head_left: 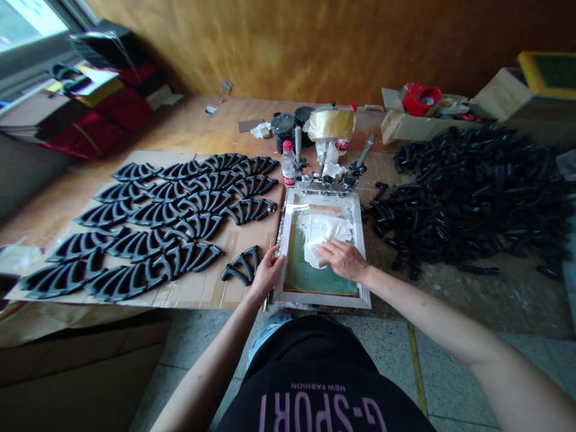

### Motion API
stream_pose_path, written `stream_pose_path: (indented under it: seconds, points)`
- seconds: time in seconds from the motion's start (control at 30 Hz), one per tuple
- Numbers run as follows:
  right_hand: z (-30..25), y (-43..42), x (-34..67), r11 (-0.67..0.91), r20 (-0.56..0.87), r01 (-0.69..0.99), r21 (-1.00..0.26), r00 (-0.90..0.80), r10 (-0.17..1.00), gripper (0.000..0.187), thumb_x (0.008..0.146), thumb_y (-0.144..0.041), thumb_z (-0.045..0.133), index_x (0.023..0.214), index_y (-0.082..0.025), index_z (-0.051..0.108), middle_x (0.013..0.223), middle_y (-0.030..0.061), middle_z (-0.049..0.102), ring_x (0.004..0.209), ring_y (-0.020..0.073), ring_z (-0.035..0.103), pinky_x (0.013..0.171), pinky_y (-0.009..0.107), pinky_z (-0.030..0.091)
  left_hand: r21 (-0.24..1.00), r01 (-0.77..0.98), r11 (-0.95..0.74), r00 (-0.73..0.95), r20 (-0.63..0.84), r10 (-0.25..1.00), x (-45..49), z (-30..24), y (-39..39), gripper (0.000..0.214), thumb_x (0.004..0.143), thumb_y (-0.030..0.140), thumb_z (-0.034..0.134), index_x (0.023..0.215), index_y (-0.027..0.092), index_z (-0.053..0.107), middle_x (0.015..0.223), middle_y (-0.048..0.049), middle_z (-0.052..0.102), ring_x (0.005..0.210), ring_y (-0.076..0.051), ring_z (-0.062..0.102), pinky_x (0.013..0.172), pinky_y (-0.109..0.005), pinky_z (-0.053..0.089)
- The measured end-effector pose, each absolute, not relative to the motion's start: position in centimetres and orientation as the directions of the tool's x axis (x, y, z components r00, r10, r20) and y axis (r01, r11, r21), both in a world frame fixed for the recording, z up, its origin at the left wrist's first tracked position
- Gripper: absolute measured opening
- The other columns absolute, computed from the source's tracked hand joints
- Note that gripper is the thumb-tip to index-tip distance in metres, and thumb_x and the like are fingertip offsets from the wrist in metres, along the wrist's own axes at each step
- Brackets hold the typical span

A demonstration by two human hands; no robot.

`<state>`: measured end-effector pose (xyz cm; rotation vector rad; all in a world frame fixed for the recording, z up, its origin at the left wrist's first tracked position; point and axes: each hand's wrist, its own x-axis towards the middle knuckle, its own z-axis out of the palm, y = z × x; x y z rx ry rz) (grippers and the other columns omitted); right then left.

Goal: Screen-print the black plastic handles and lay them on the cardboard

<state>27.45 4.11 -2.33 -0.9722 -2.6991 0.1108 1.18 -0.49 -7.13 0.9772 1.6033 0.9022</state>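
Note:
A silver-framed silkscreen lies flat on the table in front of me, its green mesh smeared with a thick mound of white paste. My left hand grips the frame's left edge. My right hand rests flat on the mesh, its fingertips in the white paste, holding nothing. Just left of the frame lies a black arched plastic part, close to my left hand. Many similar black parts lie in rows on a cardboard sheet.
Metal hinge clamps hold the screen's far edge, beside a water bottle, black ink tins and a tape roll. A large heap of black parts fills the right side. Boxes stand behind it, with red fabric at back left.

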Motion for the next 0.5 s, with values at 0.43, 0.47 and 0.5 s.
stream_pose_path:
  seconds: [0.43,0.47,0.5]
  points:
    - [4.9,13.9,29.4,0.355,0.284,0.872,-0.338,-0.265,0.922,0.051,0.09,-0.041,0.059,0.139,-0.03,0.05,0.111,0.0048,0.069,0.091,0.0206,0.064,0.081,0.032,0.047,0.962,0.119,0.245,-0.129,-0.23,0.965,1.3,1.5,0.7,0.054,0.085,0.059,0.055,0.117,0.017,0.066,0.07,-0.0005,0.063,0.058,-0.012,0.056,0.052,-0.021,0.042]
    - [5.2,14.6,30.9,0.279,0.292,0.891,-0.359,-0.177,0.94,0.045,0.094,-0.041,0.053,0.137,-0.028,0.053,0.109,0.0056,0.07,0.091,0.0201,0.064,0.082,0.031,0.046,0.977,0.084,0.197,-0.15,-0.183,0.972,1.6,2.8,1.2,0.052,0.085,0.06,0.052,0.107,0.016,0.069,0.068,-0.0004,0.062,0.056,-0.011,0.054,0.051,-0.021,0.042]
    - [5.2,14.9,32.5,0.198,0.283,0.902,-0.384,-0.089,0.955,0.041,0.096,-0.039,0.047,0.133,-0.024,0.056,0.106,0.0068,0.071,0.091,0.0194,0.063,0.082,0.031,0.045,0.99,0.029,0.138,-0.172,-0.131,0.976,2.0,4.0,1.8,0.053,0.086,0.062,0.05,0.1,0.015,0.07,0.068,-0.0008,0.061,0.055,-0.01,0.053,0.051,-0.021,0.043]
